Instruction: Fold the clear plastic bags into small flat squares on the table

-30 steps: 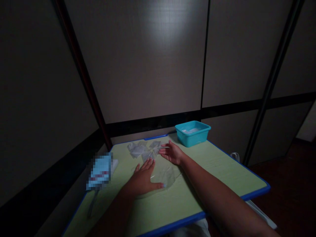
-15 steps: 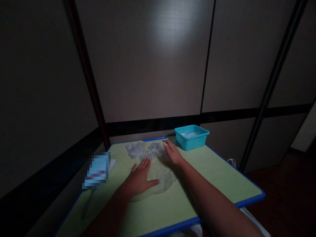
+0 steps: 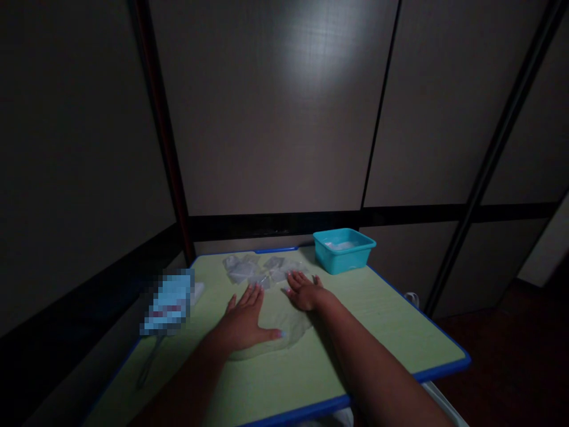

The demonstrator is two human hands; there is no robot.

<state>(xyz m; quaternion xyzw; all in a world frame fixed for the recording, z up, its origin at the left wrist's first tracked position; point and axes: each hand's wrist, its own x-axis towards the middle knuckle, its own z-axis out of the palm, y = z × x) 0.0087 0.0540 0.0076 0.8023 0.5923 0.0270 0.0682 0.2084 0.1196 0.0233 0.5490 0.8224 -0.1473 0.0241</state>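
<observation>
A thin, see-through plastic bag (image 3: 291, 323) lies spread on the pale green table (image 3: 382, 332). Its crumpled far part, with what look like the handles (image 3: 242, 268), points toward the wall. My left hand (image 3: 244, 320) rests flat on the bag's left side, fingers forward and thumb stretched to the right. On the right side, my right hand (image 3: 304, 292) presses palm down near the crumpled part, fingers spread. Neither hand grips anything. Parts of the bag under both hands are hidden.
A turquoise plastic basin (image 3: 344, 255) with clear plastic-like material in it stands at the back right. On the left edge lies a blurred-out light blue item (image 3: 171, 301) with a strap (image 3: 149, 362). Dark wall panels (image 3: 275, 118) rise behind the table's blue rim.
My right hand has come down and nearer, from closed fingers at the bag's far right to lying flat with fingers spread. The left hand stays on the bag. The view has shifted slightly.
</observation>
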